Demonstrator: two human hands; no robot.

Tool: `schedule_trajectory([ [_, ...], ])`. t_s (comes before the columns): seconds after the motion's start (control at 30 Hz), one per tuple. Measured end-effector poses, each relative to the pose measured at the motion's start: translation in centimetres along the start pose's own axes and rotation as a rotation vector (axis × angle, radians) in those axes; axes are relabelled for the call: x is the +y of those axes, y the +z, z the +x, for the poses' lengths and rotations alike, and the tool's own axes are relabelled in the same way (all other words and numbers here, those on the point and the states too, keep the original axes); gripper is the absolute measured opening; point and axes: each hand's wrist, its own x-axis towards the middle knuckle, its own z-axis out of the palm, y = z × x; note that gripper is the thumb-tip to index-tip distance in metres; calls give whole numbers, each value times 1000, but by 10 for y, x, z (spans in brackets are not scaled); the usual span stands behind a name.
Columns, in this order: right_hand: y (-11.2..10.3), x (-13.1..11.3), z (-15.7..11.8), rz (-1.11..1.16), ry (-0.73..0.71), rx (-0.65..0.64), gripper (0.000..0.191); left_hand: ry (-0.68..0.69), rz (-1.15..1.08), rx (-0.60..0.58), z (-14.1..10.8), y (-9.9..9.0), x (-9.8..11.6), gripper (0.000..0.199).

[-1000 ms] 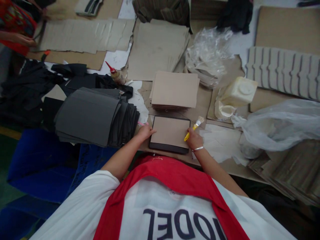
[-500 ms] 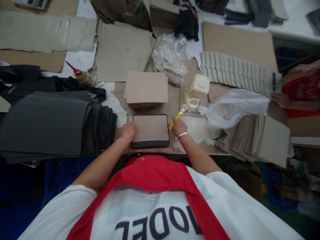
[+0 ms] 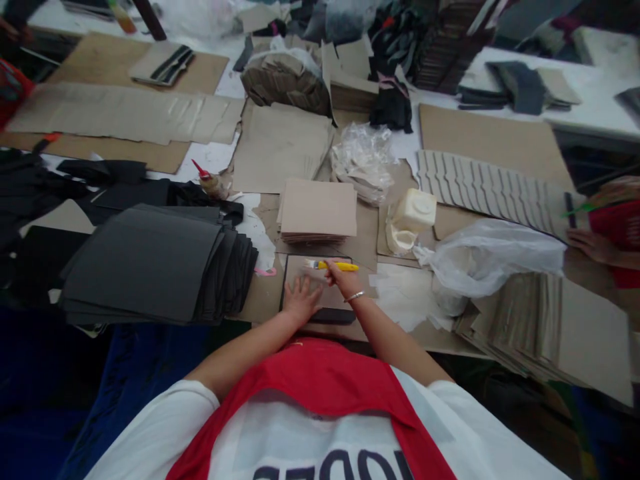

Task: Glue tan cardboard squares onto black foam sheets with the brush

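My left hand [image 3: 301,301] lies with fingers spread on a tan board with a black border [image 3: 333,315]. My right hand [image 3: 340,279] grips a yellow-handled brush [image 3: 343,267], its pale bristles pointing left over the upper part of the board. Just beyond the board stands a stack of tan cards [image 3: 320,207]. A cream plastic container [image 3: 419,210] with a cut-open one in front of it is to the right of that stack.
Dark sheets [image 3: 145,260] are piled at the left, grey boards [image 3: 590,327] at the right. A clear plastic bag [image 3: 500,250] lies by the boards. Farther back are a red-tipped bottle [image 3: 213,183] and crumpled plastic [image 3: 363,160]. Another person's hand [image 3: 595,245] shows at the right edge.
My left hand has moved from the board's left edge onto its surface and spread out. My right hand has brought the brush left over the board, its bristles now facing left. The view has shifted.
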Motion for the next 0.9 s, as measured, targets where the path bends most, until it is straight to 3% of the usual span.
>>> schedule_trajectory([
  [0.1, 34, 0, 24, 10, 44, -25, 26, -3, 0, -28, 2, -2, 1, 65],
  [0.17, 34, 5, 34, -5, 51, -21, 25, 3, 9, -21, 2, 0, 0, 65],
  [0.43, -72, 34, 24, 12, 61, 154, 22, 17, 69, 29, 1, 3, 2, 59],
  [0.57, -96, 37, 12, 37, 33, 186, 22, 125, 102, 26, 13, -5, 22, 49],
  [0.7, -126, 48, -8, -5, -92, 207, 38, 171, 147, 16, 29, -5, 44, 47],
  [0.8, -148, 69, -20, -262, -177, 295, 39, 170, 172, -1, 34, 2, 53, 48],
  [0.9, -151, 97, -18, -687, -219, 428, 28, 247, 183, -67, 32, 12, 59, 52],
])
